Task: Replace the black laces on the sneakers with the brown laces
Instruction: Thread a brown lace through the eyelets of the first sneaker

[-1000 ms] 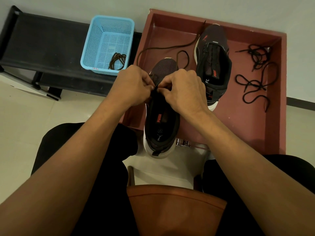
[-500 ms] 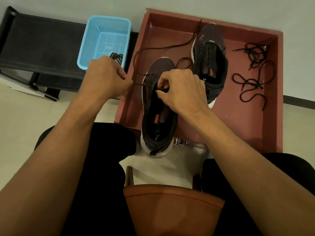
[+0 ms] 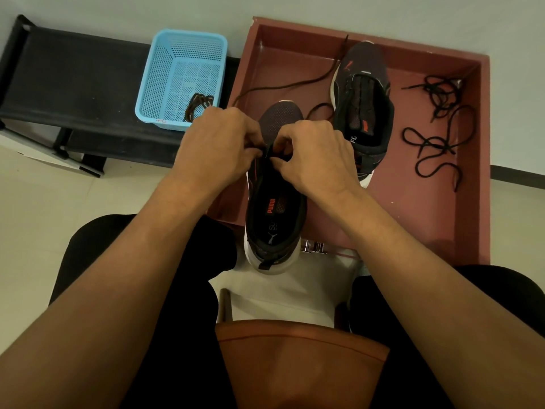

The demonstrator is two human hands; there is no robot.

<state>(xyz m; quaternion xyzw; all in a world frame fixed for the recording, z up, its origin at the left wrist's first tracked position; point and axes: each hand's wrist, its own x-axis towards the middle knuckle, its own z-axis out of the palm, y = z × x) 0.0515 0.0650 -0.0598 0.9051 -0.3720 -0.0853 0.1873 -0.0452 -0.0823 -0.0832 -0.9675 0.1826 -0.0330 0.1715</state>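
Left of the near sneaker (image 3: 275, 202), blue basket (image 3: 182, 75) with spare brown lace (image 3: 197, 104); over its eyelets, left hand (image 3: 218, 143) and right hand (image 3: 315, 154) pinching brown lace mid-threading; right, discarded black laces (image 3: 436, 137). Next: probably pulling through, feeding opposite eyelet.

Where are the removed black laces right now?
The black laces lie loose in the right part of the red tray, to the right of the far sneaker.

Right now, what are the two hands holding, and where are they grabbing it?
Both the left hand and right hand pinch the brown lace at the near sneaker's eyelets, fingertips close together.
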